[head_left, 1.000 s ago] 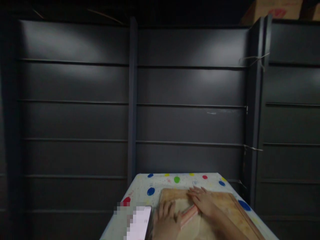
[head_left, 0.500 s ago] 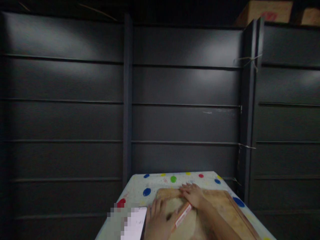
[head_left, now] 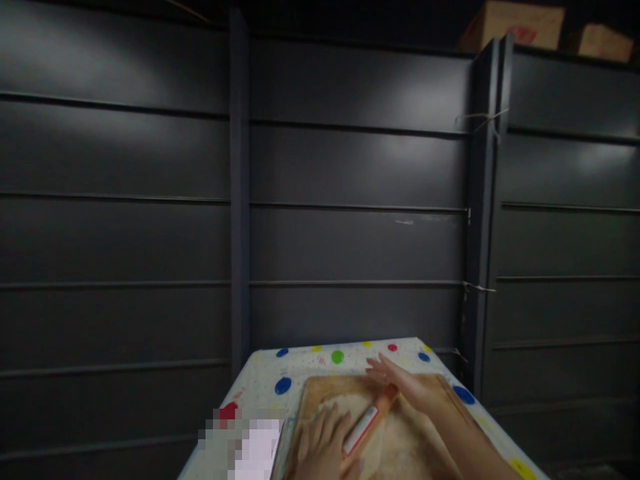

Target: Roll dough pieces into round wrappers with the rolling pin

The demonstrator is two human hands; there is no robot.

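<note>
A wooden rolling pin (head_left: 383, 403) with a white and red label lies slantwise over a thin, pale sheet of dough (head_left: 345, 404) on a wooden board (head_left: 425, 427). My left hand (head_left: 323, 443) is at the pin's near end, its fingers stretched out over the dough and board. At the far end, my right hand (head_left: 400, 383) rests its palm on the pin, fingers extended past it toward the back edge of the board. Neither hand has its fingers wrapped round the pin. The left hand covers the pin's near tip.
The board lies on a table with a white, colour-dotted cover (head_left: 260, 373). Left of the board is a phone-like thing with a pale screen (head_left: 257, 447), partly pixelated. Dark metal shelving panels (head_left: 360, 253) stand behind the table, with cardboard boxes (head_left: 530, 27) on top at the right.
The rolling pin has turned over, its label now facing differently. My right hand has slid forward, its fingers lifting and straightening. The whole view has shifted slightly.
</note>
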